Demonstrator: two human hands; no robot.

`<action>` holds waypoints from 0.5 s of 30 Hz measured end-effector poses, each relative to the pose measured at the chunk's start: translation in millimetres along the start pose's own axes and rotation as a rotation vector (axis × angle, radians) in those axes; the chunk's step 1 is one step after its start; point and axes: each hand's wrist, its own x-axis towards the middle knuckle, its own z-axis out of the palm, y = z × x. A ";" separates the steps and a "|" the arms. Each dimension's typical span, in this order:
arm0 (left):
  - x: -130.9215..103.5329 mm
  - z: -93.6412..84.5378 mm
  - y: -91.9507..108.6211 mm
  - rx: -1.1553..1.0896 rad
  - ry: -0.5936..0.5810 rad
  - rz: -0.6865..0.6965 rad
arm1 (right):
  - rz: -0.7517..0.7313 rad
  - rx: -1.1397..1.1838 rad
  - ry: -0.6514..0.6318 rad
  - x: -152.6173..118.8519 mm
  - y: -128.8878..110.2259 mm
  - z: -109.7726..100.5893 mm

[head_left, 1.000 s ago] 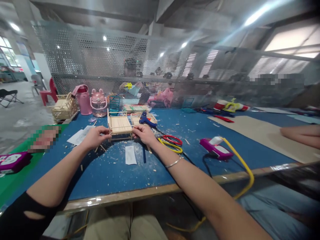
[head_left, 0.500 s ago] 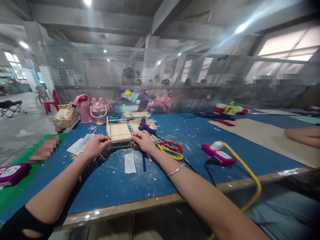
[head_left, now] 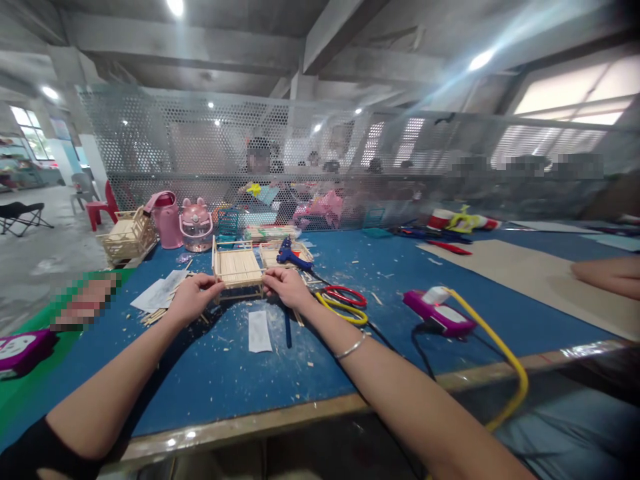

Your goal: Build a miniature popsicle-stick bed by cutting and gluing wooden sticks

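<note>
A small bed-like frame of pale wooden sticks (head_left: 237, 265) stands in front of me, with a slatted top and raised ends. My left hand (head_left: 194, 297) pinches its near left corner between thumb and fingers. At the near right corner, my right hand (head_left: 289, 287) is also closed on the frame, its fingertips partly hidden. Just behind my right hand, a blue glue gun (head_left: 293, 255) rests on a second stick piece (head_left: 270, 252). A white paper slip (head_left: 260, 331) and a dark blue pen-like rod (head_left: 289, 328) lie nearer me.
Loose sticks (head_left: 155, 316) and papers (head_left: 157, 293) are left of my hand. Red and yellow rings (head_left: 345, 303) and a purple power strip (head_left: 440, 313) with a yellow cable lie right. Pink bottles (head_left: 197, 227) stand before a perforated screen (head_left: 175, 147). Another person's arm (head_left: 607, 275) rests far right.
Both hands keep their hold on the stick frame, which stays in nearly the same place. The view has shifted only slightly.
</note>
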 end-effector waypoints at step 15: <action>0.2 0.5 0.2 -0.004 -0.007 -0.030 | -0.020 0.010 0.005 1.0 1.3 1.3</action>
